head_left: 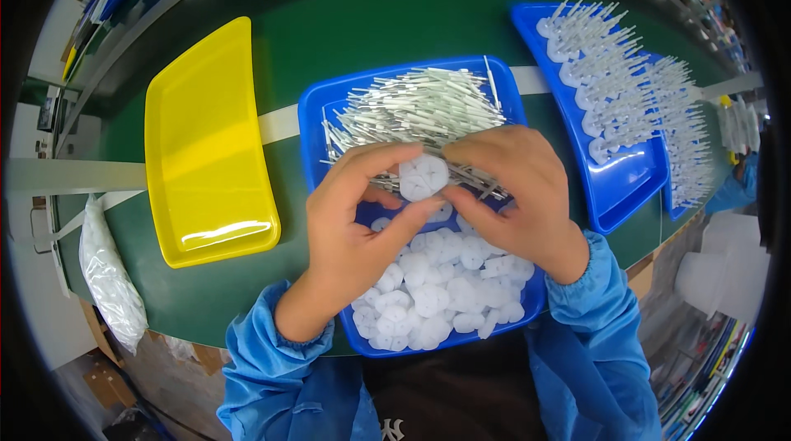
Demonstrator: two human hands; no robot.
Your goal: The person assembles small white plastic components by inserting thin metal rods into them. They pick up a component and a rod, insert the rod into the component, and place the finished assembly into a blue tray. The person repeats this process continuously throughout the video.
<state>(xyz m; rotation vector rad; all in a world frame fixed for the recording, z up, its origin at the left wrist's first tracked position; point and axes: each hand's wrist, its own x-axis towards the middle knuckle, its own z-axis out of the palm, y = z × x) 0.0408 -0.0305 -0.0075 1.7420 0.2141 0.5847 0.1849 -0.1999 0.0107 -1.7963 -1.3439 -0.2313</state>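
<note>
Both of my hands meet over a blue tray (310, 115). Between them is a round white plastic disc (423, 177) with small slits, its face turned up. My left hand (350, 214) grips the disc between thumb and fingers from the left. From the right, my right hand (523, 190) pinches the disc's edge, thumb and forefinger close together; whether a thin stick is also in those fingers cannot be made out. Behind my hands, the tray's far half holds a heap of thin white and grey sticks (412, 107). Loose white discs (445, 276) are piled in its near half.
A yellow tray (210, 144) lies on the green table (362, 8) to the left. At the right, a blue tray (630, 190) carries rows of discs with upright sticks (597, 82), another such tray (677, 206) beside it. A filled plastic bag (111, 280) lies at the left edge.
</note>
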